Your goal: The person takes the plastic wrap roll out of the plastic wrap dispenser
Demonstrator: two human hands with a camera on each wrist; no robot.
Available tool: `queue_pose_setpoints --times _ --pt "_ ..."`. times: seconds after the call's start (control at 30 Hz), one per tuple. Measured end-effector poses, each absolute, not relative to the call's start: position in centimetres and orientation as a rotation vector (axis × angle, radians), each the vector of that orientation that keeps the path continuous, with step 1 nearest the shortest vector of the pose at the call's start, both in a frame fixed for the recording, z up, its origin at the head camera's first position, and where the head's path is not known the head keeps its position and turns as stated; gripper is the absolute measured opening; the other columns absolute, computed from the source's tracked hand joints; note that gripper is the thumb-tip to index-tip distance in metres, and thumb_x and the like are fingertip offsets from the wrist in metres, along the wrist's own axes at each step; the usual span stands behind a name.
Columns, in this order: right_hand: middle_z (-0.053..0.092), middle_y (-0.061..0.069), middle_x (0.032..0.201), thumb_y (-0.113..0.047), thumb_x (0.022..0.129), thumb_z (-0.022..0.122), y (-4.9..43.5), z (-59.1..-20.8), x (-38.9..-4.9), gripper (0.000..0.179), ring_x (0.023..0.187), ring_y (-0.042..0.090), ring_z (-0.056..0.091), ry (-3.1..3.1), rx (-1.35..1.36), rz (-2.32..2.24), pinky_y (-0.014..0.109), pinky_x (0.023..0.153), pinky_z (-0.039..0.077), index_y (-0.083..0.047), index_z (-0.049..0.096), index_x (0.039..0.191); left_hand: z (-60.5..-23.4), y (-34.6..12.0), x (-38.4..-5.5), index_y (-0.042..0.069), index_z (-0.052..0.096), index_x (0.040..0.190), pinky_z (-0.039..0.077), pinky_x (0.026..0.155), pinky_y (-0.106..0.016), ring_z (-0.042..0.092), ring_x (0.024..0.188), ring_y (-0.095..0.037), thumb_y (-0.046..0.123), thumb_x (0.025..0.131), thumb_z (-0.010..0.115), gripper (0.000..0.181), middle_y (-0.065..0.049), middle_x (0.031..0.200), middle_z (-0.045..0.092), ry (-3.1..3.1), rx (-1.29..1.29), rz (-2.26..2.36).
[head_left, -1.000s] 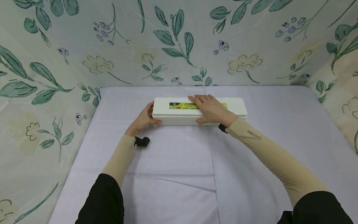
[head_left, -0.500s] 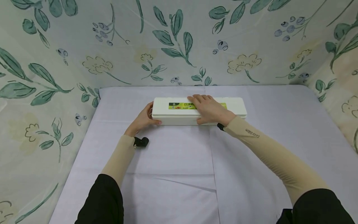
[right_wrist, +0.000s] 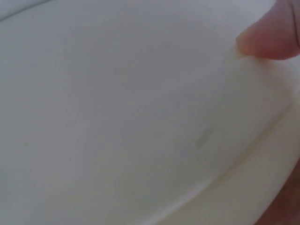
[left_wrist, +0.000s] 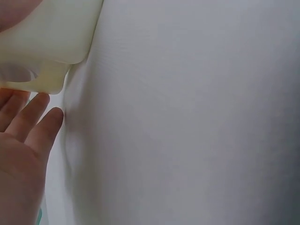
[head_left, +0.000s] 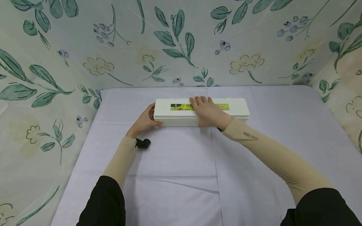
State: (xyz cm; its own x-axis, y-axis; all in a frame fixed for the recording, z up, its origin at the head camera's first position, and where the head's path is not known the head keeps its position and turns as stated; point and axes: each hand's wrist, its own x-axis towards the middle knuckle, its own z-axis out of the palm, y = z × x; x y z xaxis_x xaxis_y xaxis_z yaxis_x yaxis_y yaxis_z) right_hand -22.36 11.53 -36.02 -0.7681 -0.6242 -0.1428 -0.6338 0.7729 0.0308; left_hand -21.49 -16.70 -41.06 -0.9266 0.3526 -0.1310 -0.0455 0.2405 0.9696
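Observation:
A long white cling film box [head_left: 203, 121] with a yellow-green label [head_left: 181, 107] lies crosswise on the white cloth, its lid down. My left hand [head_left: 145, 121] grips the box's left end, thumb on the front side and fingers behind the end. In the left wrist view, fingers [left_wrist: 42, 126] lie along that end, beside a rounded opening. Across the lid's middle, my right hand [head_left: 210, 113] holds the box from above, fingers over the label and thumb at the front. The right wrist view shows the thumb [right_wrist: 269, 40] pressing the white plastic; the other fingers are mostly hidden there.
The white cloth [head_left: 175, 157] covers the table and has fold creases. A leaf-patterned curtain [head_left: 181, 75] hangs behind it and along both sides. A black wrist camera [head_left: 143, 143] sits on my left wrist, over a beige sleeve.
My right hand has shifted slightly left, its fingers drawing back over the lid and bending more, with the forearm following. The box and my left hand stay nearly in place.

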Motion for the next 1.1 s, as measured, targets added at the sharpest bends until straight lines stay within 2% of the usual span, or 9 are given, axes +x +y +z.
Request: queue_pose_setpoints --times 0.2,0.63,0.77,0.87,1.1 --pt "0.034 0.029 0.139 -0.02 0.073 0.076 11.3 -36.0 -22.3 0.094 0.127 0.046 0.033 2.844 -1.003 0.13 0.064 0.103 0.027 0.007 0.022 0.145 -41.3 -16.7 -21.7 0.002 0.014 0.152 0.02 0.113 -0.033 0.02 0.142 -0.027 -0.006 0.073 0.078 0.102 -0.014 0.155 0.021 2.225 0.281 1.705" --pt "0.038 0.031 0.135 -0.015 0.073 0.073 10.7 -36.2 -22.2 0.087 0.121 0.049 0.038 2.872 -1.006 0.176 0.069 0.099 0.028 0.008 0.026 0.142 -41.6 -16.8 -21.9 0.003 0.016 0.152 0.024 0.112 -0.036 0.025 0.14 -0.028 -0.007 0.072 0.079 0.102 -0.015 0.154 0.024 2.239 0.279 1.708" --pt "0.037 0.033 0.135 -0.012 0.075 0.068 10.5 -36.6 -22.1 0.081 0.122 0.051 0.036 2.906 -0.996 0.17 0.07 0.099 0.027 0.008 0.027 0.141 -42.8 -17.2 -22.5 0.006 0.017 0.152 0.024 0.112 -0.036 0.026 0.14 -0.027 -0.004 0.071 0.081 0.104 -0.012 0.154 0.026 2.301 0.302 1.672" --pt "0.035 0.034 0.135 -0.01 0.076 0.065 10.4 -36.7 -22.0 0.078 0.124 0.053 0.033 2.938 -0.97 0.133 0.07 0.099 0.025 0.01 0.027 0.141 -43.5 -17.4 -22.8 0.01 0.018 0.152 0.021 0.113 -0.04 0.029 0.138 -0.025 0.002 0.071 0.083 0.105 -0.01 0.152 0.029 2.383 0.308 1.602" --pt "0.032 0.032 0.139 -0.012 0.075 0.069 10.6 -36.0 -22.1 0.086 0.127 0.05 0.031 2.882 -0.921 0.08 0.068 0.102 0.023 0.008 0.022 0.145 -43.5 -17.3 -22.9 0.014 0.021 0.151 0.02 0.113 -0.042 0.032 0.137 -0.022 0.008 0.07 0.086 0.104 -0.006 0.15 0.034 2.428 0.279 1.531"
